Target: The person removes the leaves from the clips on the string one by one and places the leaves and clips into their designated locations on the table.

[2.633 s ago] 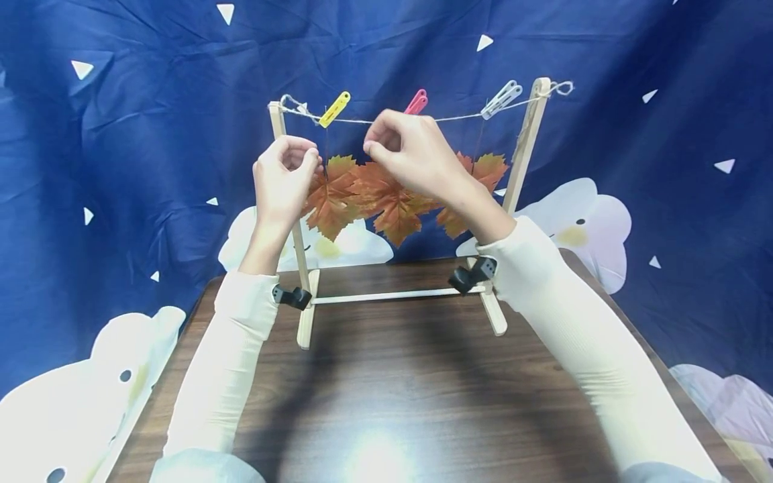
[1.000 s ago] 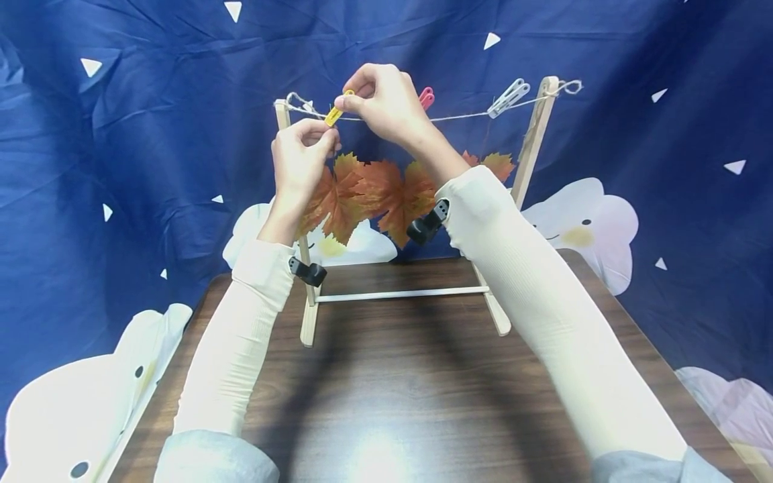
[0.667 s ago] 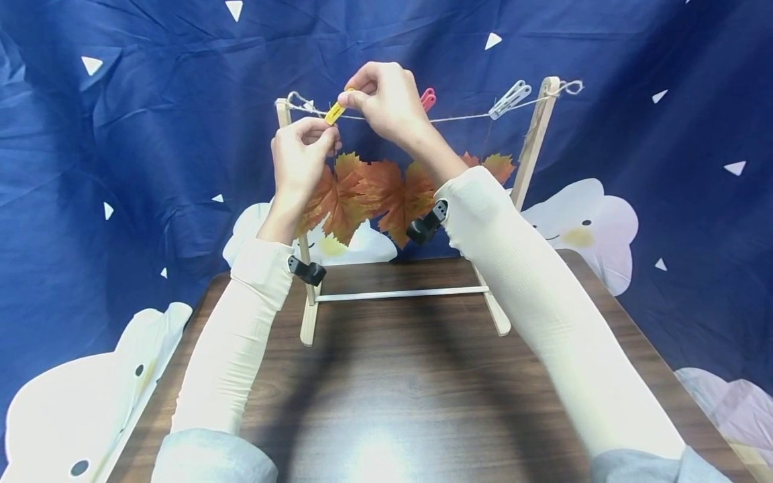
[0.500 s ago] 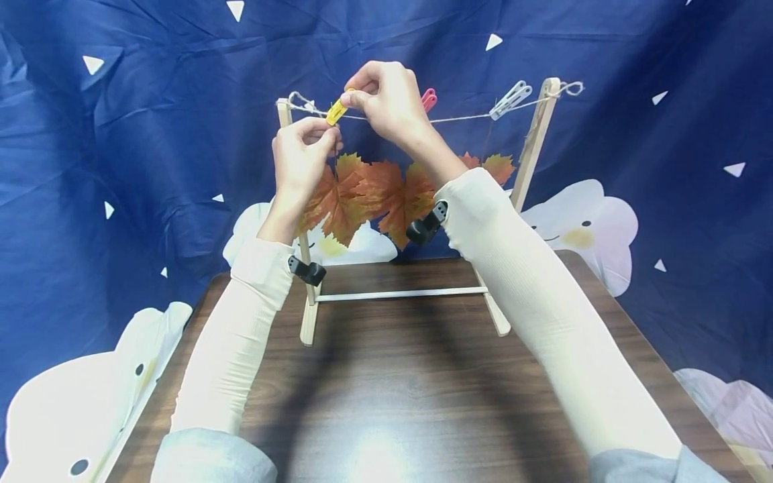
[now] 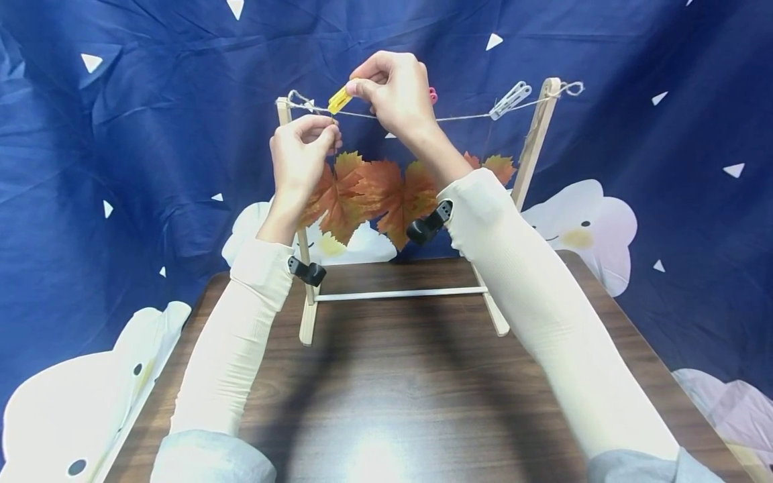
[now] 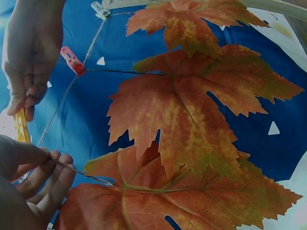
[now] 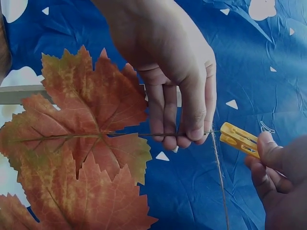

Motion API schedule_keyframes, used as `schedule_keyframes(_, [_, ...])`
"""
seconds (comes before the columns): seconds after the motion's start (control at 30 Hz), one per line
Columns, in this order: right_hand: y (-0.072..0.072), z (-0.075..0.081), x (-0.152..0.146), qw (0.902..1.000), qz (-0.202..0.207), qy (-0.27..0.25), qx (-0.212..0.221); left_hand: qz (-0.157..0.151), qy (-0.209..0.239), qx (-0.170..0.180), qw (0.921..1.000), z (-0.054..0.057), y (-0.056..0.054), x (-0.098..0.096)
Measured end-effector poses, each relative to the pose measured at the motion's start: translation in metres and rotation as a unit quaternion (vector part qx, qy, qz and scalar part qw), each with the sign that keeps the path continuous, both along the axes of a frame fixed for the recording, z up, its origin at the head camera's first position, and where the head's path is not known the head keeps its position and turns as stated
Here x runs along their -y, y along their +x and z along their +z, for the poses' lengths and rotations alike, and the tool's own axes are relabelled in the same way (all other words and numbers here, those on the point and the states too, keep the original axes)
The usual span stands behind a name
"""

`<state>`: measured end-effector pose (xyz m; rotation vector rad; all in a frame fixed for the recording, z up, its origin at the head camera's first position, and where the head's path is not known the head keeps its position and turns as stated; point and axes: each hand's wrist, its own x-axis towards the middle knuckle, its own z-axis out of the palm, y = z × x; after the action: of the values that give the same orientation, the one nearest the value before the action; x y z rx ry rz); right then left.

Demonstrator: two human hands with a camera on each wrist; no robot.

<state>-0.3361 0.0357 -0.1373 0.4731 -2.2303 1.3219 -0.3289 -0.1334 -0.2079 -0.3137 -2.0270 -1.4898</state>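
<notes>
In the head view my left hand (image 5: pixel 297 155) pinches the thin stem (image 6: pixel 67 166) of the leftmost orange maple leaf (image 6: pixel 110 211) between thumb and fingers. The stem's end reaches up to the twine line (image 7: pixel 219 172). My right hand (image 5: pixel 398 94) grips a yellow clothespin (image 5: pixel 340 100) by its handle end, just above and right of the left fingertips. In the right wrist view the clothespin's tip lies beside the stem's end, a little off the twine. The leaf hangs below the left hand, overlapping a second maple leaf (image 6: pixel 177 110).
A pink clothespin (image 6: pixel 73 61) and a pale grey one (image 5: pixel 510 100) sit on the line, holding further leaves. The twine spans two wooden posts (image 5: pixel 534 134), joined low by a white rod (image 5: pixel 398 294). The frame stands on a dark wooden table (image 5: pixel 386 376).
From 2.6 s ago, both hands have come to the yellow clothespin and stem. Over the last half second the right hand has drawn the clothespin up off the line; the left has stayed nearly still.
</notes>
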Motion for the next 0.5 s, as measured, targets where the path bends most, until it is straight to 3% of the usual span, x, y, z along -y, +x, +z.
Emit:
schedule_keyframes(0.37, [0.0033, -0.0007, -0.0027, 0.9997, 0.003, -0.018, -0.014, 0.007, 0.007, 0.004, 0.9999, 0.0015, 0.0055, 0.0044])
schedule_keyframes(0.5, [0.0042, -0.0005, -0.0041, 0.9998, 0.005, -0.019, 0.001, 0.006, 0.009, 0.005, 0.9999, 0.0017, 0.0071, 0.0062])
